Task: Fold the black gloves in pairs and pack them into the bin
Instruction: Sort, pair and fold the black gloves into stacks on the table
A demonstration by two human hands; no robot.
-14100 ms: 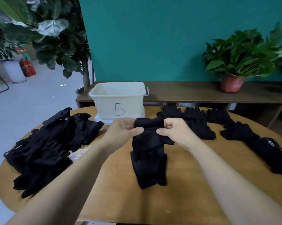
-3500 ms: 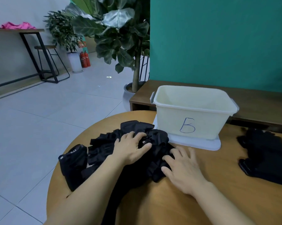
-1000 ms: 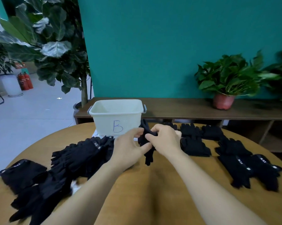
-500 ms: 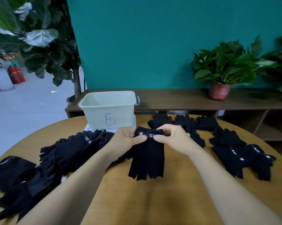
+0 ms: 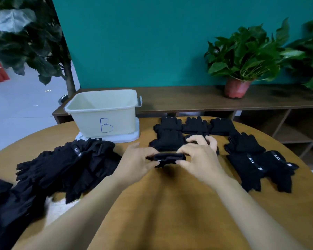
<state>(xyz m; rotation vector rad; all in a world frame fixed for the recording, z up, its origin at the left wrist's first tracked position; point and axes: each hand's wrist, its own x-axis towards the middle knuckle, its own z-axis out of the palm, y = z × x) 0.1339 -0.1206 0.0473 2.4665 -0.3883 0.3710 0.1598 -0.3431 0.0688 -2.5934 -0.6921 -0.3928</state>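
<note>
A pair of black gloves [image 5: 167, 158] is bunched into a short roll just above the round wooden table [image 5: 170, 204]. My left hand [image 5: 135, 164] pinches its left end and my right hand [image 5: 199, 156] pinches its right end. A loose pile of black gloves [image 5: 65, 166] lies at the left. Several paired gloves [image 5: 170, 134] lie flat behind my hands, and more paired gloves [image 5: 260, 166] lie at the right. The cream bin [image 5: 102, 112] marked "B" stands at the back left on its lid; no gloves show inside it.
A low wooden shelf [image 5: 197, 100] runs behind the table under the teal wall, with a potted plant [image 5: 242, 56] on it. A tall leafy plant [image 5: 31, 38] stands at the back left. The table's edge curves round at the right.
Half a second ago the pair hung flat from my two hands. Now it is gathered into a short bunch between them, lower and closer to the table.
</note>
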